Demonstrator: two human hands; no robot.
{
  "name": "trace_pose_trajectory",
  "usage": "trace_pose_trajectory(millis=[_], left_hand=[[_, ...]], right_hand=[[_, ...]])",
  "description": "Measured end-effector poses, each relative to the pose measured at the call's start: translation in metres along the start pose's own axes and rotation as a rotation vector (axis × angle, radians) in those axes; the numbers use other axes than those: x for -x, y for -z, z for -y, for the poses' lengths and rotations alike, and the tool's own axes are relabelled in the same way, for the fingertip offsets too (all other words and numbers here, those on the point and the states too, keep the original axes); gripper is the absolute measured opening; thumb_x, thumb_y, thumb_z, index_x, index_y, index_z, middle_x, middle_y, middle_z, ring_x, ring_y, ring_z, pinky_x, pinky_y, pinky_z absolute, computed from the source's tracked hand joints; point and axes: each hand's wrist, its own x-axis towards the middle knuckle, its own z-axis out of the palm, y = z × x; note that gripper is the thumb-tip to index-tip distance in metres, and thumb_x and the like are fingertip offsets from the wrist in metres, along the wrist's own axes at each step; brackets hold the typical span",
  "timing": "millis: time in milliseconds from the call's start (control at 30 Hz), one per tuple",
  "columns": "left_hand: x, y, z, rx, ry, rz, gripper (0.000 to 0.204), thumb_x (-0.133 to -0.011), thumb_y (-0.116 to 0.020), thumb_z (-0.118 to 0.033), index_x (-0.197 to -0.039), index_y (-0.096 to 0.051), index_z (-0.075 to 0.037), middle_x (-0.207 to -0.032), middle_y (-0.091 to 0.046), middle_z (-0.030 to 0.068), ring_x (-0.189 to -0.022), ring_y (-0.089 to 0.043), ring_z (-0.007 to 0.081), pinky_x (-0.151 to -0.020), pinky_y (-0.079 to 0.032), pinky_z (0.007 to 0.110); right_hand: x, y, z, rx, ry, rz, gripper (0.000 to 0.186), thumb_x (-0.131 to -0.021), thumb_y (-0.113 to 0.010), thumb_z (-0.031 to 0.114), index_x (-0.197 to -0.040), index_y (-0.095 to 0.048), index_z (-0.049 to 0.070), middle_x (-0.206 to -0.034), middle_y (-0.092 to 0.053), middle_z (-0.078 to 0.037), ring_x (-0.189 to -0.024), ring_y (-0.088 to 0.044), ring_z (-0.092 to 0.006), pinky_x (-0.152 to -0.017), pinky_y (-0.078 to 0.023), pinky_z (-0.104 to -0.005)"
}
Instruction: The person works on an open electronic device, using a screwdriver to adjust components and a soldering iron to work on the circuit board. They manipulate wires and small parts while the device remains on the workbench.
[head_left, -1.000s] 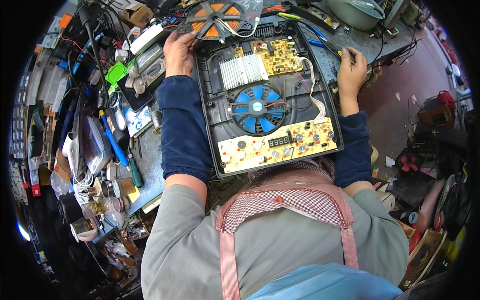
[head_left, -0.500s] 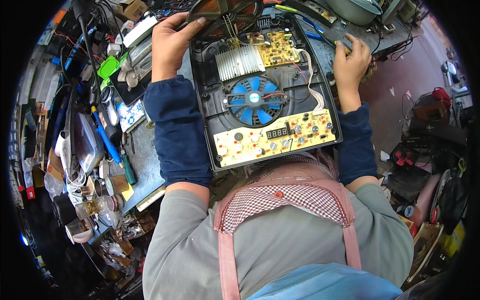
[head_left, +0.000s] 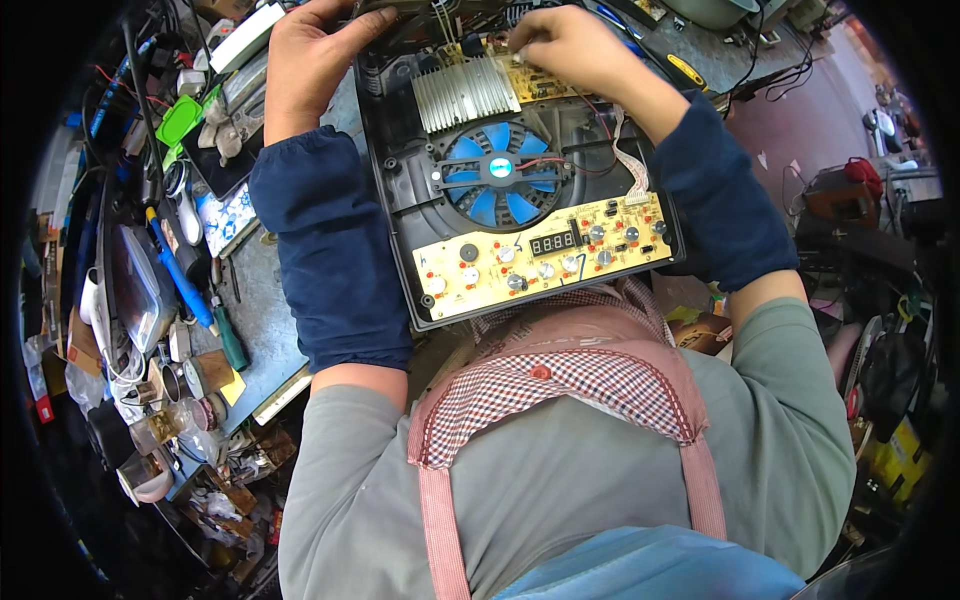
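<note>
An opened induction cooker base (head_left: pixel 395 200) lies before me, its black shell holding a blue-bladed fan (head_left: pixel 500 170), a finned heat sink (head_left: pixel 465 95) and a yellow control board (head_left: pixel 490 268) along the near edge. My left hand (head_left: pixel 305 60) grips the rim of the coil disc (head_left: pixel 415 32), raised at the far left of the shell and partly cut off by the picture's top. Over the power board (head_left: pixel 545 88) reaches my right hand (head_left: pixel 580 50), fingertips pinched together beside the heat sink. Whatever is between those fingertips is too small to tell.
To the left, the bench carries a blue-handled tool (head_left: pixel 180 270), a green screwdriver (head_left: pixel 230 335), a green plastic piece (head_left: pixel 180 122) and much clutter. A yellow-and-black tool (head_left: pixel 687 70) lies at the far right, near a grey bowl-like thing (head_left: pixel 715 10) and loose black cables.
My right hand has swung left from beside the shell to over the power board, its fingers closing together. My left hand still holds the coil disc. The view has shifted slightly.
</note>
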Motion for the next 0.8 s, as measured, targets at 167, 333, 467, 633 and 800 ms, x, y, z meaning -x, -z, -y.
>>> trace_pose_trajectory(millis=[167, 333, 467, 633, 800], left_hand=[[0.001, -0.013, -0.016, 0.173, 0.098, 0.018, 0.024, -0.086, -0.079, -0.004, -0.109, -0.074, 0.001, -0.094, -0.075, 0.0053, -0.083, -0.068, 0.0112, -0.078, -0.054, 0.025], [-0.002, -0.003, 0.002, 0.030, 0.010, -0.007, 0.028, -0.088, -0.082, -0.011, -0.113, -0.077, 0.002, -0.099, -0.077, 0.0073, -0.089, -0.071, 0.0120, -0.084, -0.053, 0.024], [-0.006, -0.005, 0.003, 0.076, 0.038, -0.015, 0.027, -0.089, -0.081, -0.011, -0.112, -0.077, 0.003, -0.099, -0.077, 0.0081, -0.088, -0.071, 0.0128, -0.084, -0.054, 0.024], [0.000, -0.007, -0.003, 0.172, 0.116, -0.018, 0.025, -0.085, -0.079, -0.003, -0.110, -0.074, 0.001, -0.095, -0.075, 0.0055, -0.084, -0.069, 0.0117, -0.078, -0.054, 0.026], [0.006, -0.011, -0.023, 0.230, 0.158, 0.040, 0.026, -0.083, -0.077, 0.003, -0.109, -0.073, 0.001, -0.094, -0.075, 0.0048, -0.081, -0.068, 0.0117, -0.075, -0.055, 0.027]], right_hand=[[0.008, 0.022, 0.029, -0.167, -0.333, 0.170, 0.033, -0.088, -0.074, 0.026, -0.105, -0.076, -0.002, -0.087, -0.076, -0.015, -0.079, -0.072, -0.0218, -0.077, -0.056, -0.0348], [0.000, -0.006, 0.013, 0.268, -0.004, -0.071, 0.029, -0.085, -0.073, 0.025, -0.096, -0.072, -0.002, -0.088, -0.073, -0.023, -0.085, -0.071, -0.0403, -0.077, -0.056, -0.0465], [0.009, -0.010, 0.003, 0.435, 0.215, -0.157, 0.019, -0.083, -0.069, 0.018, -0.091, -0.065, 0.001, -0.083, -0.069, -0.021, -0.081, -0.068, -0.0439, -0.074, -0.055, -0.0512], [0.013, 0.012, 0.014, 0.361, 0.347, -0.375, 0.013, -0.080, -0.064, 0.012, -0.086, -0.063, 0.000, -0.082, -0.065, -0.023, -0.080, -0.066, -0.0432, -0.070, -0.052, -0.0512], [0.024, 0.045, 0.018, -0.568, -0.306, -0.028, 0.010, -0.087, -0.059, 0.000, -0.089, -0.068, 0.004, -0.077, -0.069, -0.004, -0.065, -0.063, -0.0104, -0.059, -0.051, -0.0253]])
